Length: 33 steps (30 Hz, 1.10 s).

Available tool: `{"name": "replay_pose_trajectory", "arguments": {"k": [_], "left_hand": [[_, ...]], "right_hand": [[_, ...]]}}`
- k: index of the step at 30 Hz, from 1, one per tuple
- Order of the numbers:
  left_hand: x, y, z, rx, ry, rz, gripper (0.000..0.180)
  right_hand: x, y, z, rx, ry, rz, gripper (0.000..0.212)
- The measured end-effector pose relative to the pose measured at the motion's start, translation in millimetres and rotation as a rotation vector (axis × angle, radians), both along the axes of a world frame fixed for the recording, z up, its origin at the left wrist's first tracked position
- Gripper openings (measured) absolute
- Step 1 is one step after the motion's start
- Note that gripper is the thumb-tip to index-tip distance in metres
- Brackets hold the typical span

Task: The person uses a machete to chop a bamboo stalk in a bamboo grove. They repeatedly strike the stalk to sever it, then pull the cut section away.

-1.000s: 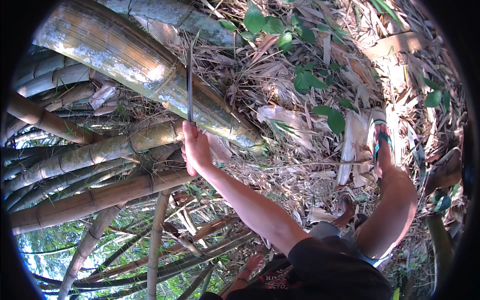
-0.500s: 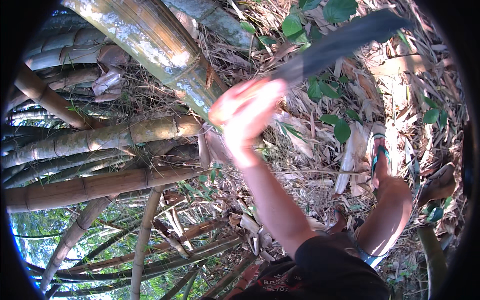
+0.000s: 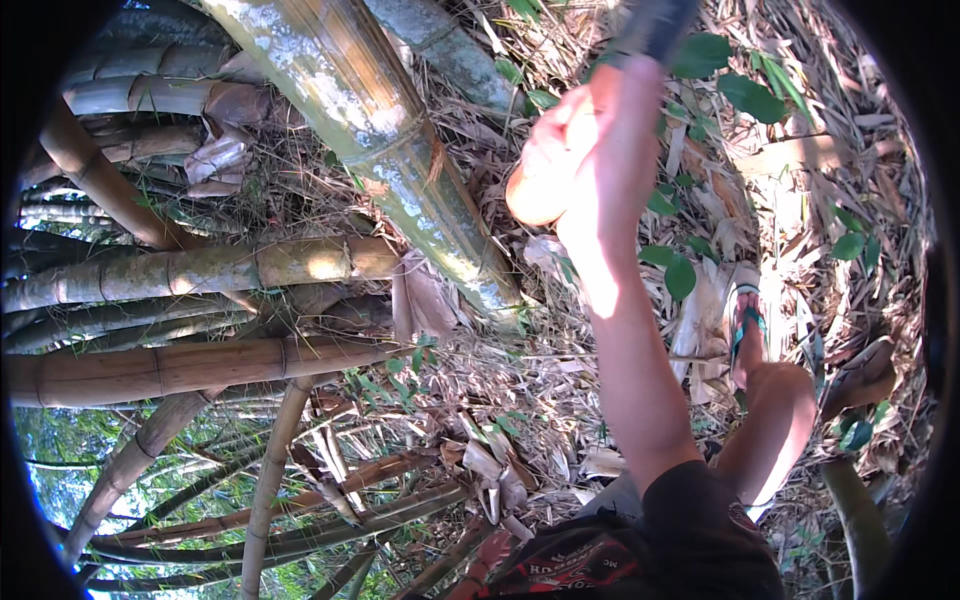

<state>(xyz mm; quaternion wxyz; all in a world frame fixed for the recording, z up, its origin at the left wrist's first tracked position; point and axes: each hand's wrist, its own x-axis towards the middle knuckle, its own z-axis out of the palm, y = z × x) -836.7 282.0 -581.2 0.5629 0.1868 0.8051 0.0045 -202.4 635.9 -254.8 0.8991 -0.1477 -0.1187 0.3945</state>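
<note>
My right hand [image 3: 605, 150] is closed around the brown handle [image 3: 533, 197] of a machete, in bright sunlight. The dark machete blade [image 3: 657, 28] points up and runs out of view at the top edge, slightly blurred. To the left of this hand stands a thick yellow-green bamboo stem [image 3: 385, 135] with pale patches; hand and blade are apart from it. Low in the picture, beside my dark shirt, part of my left hand or forearm [image 3: 490, 562] shows in shade, its fingers not clear.
Several bamboo stems [image 3: 190, 368] cross the left side. Dry leaf litter [image 3: 560, 380] covers the ground, with green leafy plants [image 3: 680, 275] to the right. My sandalled foot [image 3: 746, 335] rests on the litter. A green bamboo piece [image 3: 858, 525] lies at lower right.
My right hand and the machete have moved right and upward, away from the thick bamboo stem. The blade has swung from pointing right to pointing up, its tip now out of view.
</note>
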Motion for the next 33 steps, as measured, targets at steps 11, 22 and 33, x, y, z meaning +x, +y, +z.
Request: {"name": "replay_pose_trajectory", "arguments": {"k": [11, 22, 33], "left_hand": [[-11, 29, -23, 0.107, -0.269, 0.13, 0.043], [6, 25, -30, 0.05, -0.148, 0.01, 0.05], [30, 59, -7, 0.155, 0.002, -0.186, 0.05]], "right_hand": [[-146, 55, -79, -0.437, -0.021, 0.764, 0.058], [-83, 8, -19, 0.111, 0.37, -0.189, 0.061], [-50, -7, -90, -0.535, -0.435, 0.511, 0.065]]}}
